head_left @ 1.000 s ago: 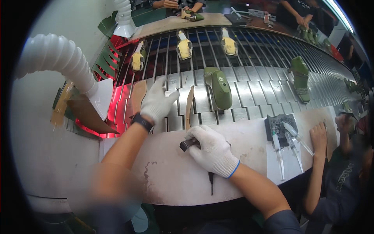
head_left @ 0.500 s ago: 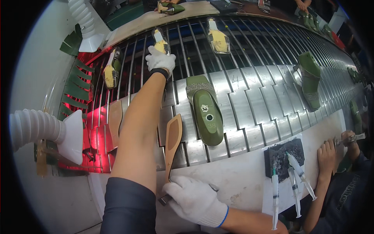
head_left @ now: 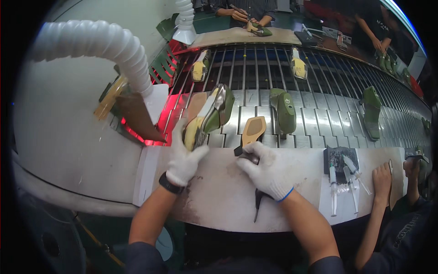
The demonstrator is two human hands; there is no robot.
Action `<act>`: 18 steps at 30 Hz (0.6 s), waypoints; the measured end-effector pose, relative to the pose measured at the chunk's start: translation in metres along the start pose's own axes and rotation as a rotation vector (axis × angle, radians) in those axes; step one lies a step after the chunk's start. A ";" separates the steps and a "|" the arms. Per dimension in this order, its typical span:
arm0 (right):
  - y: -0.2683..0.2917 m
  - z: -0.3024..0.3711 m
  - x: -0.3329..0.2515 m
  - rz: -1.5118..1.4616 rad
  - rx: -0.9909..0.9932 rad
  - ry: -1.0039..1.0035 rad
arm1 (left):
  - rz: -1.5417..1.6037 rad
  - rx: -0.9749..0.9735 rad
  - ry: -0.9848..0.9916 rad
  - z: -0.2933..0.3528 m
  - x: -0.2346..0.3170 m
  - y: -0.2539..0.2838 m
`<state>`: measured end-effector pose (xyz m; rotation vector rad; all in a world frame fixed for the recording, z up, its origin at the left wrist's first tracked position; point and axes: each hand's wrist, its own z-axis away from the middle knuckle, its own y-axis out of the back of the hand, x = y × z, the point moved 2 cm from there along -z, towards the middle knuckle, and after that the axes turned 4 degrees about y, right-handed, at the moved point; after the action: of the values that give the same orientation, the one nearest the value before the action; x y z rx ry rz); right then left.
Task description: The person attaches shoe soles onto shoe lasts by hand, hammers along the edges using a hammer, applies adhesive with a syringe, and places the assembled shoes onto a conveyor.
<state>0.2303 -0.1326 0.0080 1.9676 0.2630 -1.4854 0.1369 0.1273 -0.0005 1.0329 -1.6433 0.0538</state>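
Observation:
My left hand (head_left: 182, 160), in a white glove, grips a green shoe (head_left: 212, 114) on its last, tilted with its yellow-and-white underside up. Lower down to the right, my gloved right hand (head_left: 264, 166) is closed around a dark metal hand tool (head_left: 250, 157); its exact kind is mostly hidden by the fingers. A thin black end sticks out below that palm. Just beyond the right fingers lies a tan sole (head_left: 254, 129) with a brown centre, on the conveyor's near edge.
Slatted metal conveyor (head_left: 315, 116) carries green shoes (head_left: 284, 112) and yellow-bottomed ones (head_left: 299, 67). White hose (head_left: 109, 41) arches at left above the pale worktable (head_left: 219, 196). Syringes (head_left: 350, 182) lie around a black block at right, near a co-worker's hands (head_left: 382, 178). Others work across the belt.
My left hand has drawn back from the rollers, bringing a yellow-bottomed shoe toward me. My right hand still holds the tool. The view has shifted, showing more on the left.

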 end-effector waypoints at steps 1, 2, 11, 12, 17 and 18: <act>-0.001 0.001 0.003 -0.039 0.024 -0.016 | -0.133 0.038 -0.070 0.033 0.008 0.023; -0.002 0.002 -0.002 -0.026 0.047 0.001 | -0.175 0.032 -0.117 0.064 0.007 0.044; -0.066 0.071 -0.024 -0.804 0.224 -0.277 | -0.385 0.190 -0.314 0.171 0.001 0.093; -0.078 0.085 -0.020 -0.707 0.162 -0.212 | -0.322 0.227 -0.295 0.172 -0.005 0.089; -0.035 0.114 -0.021 0.440 0.409 0.260 | -0.256 0.298 -0.329 0.170 -0.011 0.079; -0.029 0.119 -0.018 0.484 0.324 0.220 | -0.254 0.293 -0.325 0.171 -0.011 0.080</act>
<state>0.1160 -0.1781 -0.0032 2.2448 -0.3651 -1.0452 -0.0458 0.0924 -0.0340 1.5329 -1.8151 -0.0471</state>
